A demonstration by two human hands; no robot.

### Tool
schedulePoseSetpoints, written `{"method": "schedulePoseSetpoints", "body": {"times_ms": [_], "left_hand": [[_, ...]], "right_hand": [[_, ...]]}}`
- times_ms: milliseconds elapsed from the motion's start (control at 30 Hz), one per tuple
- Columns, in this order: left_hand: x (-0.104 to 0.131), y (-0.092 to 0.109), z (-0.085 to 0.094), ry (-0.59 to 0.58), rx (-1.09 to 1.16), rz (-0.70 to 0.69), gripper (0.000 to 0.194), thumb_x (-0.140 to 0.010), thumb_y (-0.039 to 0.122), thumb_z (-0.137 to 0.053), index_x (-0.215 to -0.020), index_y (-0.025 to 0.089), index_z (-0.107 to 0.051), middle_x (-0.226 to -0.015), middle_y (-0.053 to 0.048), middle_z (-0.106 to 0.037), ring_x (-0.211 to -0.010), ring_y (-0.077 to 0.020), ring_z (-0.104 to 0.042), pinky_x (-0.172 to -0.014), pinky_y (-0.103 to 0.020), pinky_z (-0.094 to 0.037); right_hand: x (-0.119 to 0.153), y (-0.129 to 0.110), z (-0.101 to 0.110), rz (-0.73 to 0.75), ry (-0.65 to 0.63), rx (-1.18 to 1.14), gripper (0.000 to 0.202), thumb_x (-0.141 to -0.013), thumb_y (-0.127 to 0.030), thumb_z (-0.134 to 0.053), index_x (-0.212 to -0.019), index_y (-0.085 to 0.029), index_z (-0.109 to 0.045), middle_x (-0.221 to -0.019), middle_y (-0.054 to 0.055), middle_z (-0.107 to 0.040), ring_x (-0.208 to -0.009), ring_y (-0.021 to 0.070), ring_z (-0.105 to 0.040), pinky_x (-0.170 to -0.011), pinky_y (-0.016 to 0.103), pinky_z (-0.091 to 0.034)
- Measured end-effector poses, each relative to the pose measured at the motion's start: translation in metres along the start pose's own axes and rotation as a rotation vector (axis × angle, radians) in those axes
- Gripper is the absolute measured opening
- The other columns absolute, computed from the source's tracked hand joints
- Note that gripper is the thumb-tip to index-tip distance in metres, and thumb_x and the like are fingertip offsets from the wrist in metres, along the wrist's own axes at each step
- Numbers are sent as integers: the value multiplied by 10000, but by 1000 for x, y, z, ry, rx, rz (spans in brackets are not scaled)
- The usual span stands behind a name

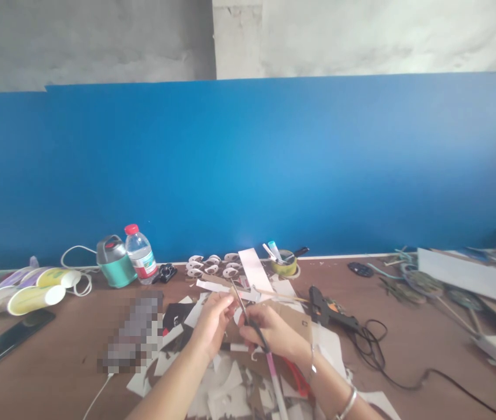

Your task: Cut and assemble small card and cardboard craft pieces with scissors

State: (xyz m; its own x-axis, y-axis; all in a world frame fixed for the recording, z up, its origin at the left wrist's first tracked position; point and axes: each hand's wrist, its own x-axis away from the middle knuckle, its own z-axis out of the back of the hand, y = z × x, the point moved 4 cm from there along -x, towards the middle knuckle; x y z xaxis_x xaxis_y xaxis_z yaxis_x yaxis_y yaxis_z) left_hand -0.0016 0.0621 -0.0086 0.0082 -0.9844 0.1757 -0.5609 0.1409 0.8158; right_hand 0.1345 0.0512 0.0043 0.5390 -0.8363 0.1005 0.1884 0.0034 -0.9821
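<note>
My left hand [215, 319] is in the middle of the table, thumb and fingertips pinched together. What they hold is too small to make out; a white paper strip [213, 287] lies just beyond them. Facing it, my right hand [269, 328] closes around dark-handled scissors [240, 300], their thin blade pointing up and away beside the left fingertips. Below the right hand runs a pink and white stick [274, 379]; whether it is joined to the scissors I cannot tell. White paper scraps [226, 388] pile up under both hands, with a red-handled object [297, 376] partly behind my right wrist.
A black glue gun [327, 309] with a looping cord lies to the right. Behind are small white oval pieces [213, 269], a tape roll [285, 267] holding pens, and a water bottle [142, 256]. Paper cups [38, 298] and a dark phone [16, 341] are left; cardboard [479, 280] sits right.
</note>
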Motion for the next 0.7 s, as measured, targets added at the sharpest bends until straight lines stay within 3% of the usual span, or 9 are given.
{"method": "schedulePoseSetpoints", "body": {"times_ms": [233, 433, 700], "left_hand": [[1, -2, -1, -25, 65, 45, 168, -608, 205, -779, -698, 148, -649, -820, -55, -711, -774, -165, -627, -653, -246, -428], [1, -5, -2, -153, 217, 143, 321, -667, 222, -789, -960, 139, -690, -895, -79, -701, -754, -162, -634, -628, -248, -468], [-1, -9, 1, -235, 280, 131, 230, -709, 215, -777, -910, 158, -681, -831, -43, -664, -737, -151, -632, -628, -236, -486]], "right_hand": [[-1, 2, -1, 26, 23, 21, 42, -724, -188, -549, -705, -158, -572, -530, -48, -529, -442, 96, -525, -444, 198, -471], [0, -5, -4, 17, 10, 1, 85, -726, -193, -542, -763, -151, -606, -517, -46, -543, -426, 102, -527, -426, 196, -455], [2, -8, -8, 7, -10, -68, 55, -697, -206, -587, -704, -164, -553, -474, -56, -537, -422, 106, -526, -417, 184, -407]]}}
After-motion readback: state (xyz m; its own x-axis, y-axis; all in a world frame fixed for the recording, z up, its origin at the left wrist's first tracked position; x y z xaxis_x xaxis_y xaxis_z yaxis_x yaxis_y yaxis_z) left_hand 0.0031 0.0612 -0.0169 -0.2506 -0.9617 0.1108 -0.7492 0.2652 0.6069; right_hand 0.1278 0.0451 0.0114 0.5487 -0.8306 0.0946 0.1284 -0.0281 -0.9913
